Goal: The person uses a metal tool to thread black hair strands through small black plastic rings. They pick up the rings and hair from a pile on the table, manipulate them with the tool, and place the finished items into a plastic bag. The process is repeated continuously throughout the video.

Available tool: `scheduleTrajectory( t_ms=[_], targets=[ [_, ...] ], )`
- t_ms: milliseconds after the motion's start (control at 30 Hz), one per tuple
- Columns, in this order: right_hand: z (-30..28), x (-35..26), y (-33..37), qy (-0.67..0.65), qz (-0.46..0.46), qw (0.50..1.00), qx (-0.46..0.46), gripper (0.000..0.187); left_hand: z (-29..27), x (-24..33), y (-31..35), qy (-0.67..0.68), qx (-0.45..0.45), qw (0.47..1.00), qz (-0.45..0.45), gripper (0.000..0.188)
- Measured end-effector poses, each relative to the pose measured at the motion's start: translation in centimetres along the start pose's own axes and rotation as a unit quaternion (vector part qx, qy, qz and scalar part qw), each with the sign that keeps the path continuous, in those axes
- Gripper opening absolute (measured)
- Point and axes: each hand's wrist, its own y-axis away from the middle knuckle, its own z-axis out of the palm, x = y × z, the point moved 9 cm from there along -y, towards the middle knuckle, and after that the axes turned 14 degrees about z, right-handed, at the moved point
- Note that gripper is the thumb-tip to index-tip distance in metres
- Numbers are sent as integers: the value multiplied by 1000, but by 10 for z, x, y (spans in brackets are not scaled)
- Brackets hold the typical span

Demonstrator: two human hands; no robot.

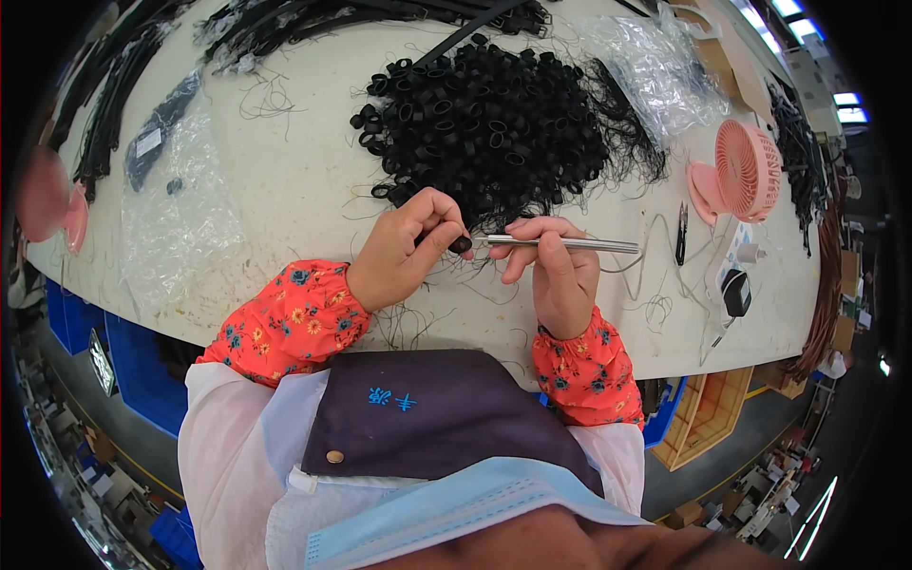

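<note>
My left hand (397, 255) is closed in a pinch around a small black loop (461, 244), held above the near part of the table. A slim silver pen-shaped metal tool (600, 245) lies level between the fingers and thumb of my right hand (560, 283). Its thin tip points left at the loop; whether the two touch I cannot tell. Just beyond both hands a large heap of similar black loops (494, 133) covers the middle of the white table (294, 180), with black thread ends trailing from it.
Black straps (380, 19) lie along the far edge. Clear plastic bags rest at left (180, 209) and far right (655, 76). On the right are a pink fan (746, 171), black snips (682, 233), a thin cable (655, 233) and a power strip (731, 252). Blue bins (142, 366) stand below the table.
</note>
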Motion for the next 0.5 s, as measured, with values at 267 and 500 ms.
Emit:
scheduleTrajectory(
  t_ms=[267, 500],
  targets=[
    [6, 1, 1, -13, 12, 1000, -18, 32, 0, 0, 0, -5, -1, 1000, 7, 9],
    [7, 1, 0, -6, 8, 1000, -20, 31, 0, 2, -1, 1, 24, 999, 36, 8]
  ],
)
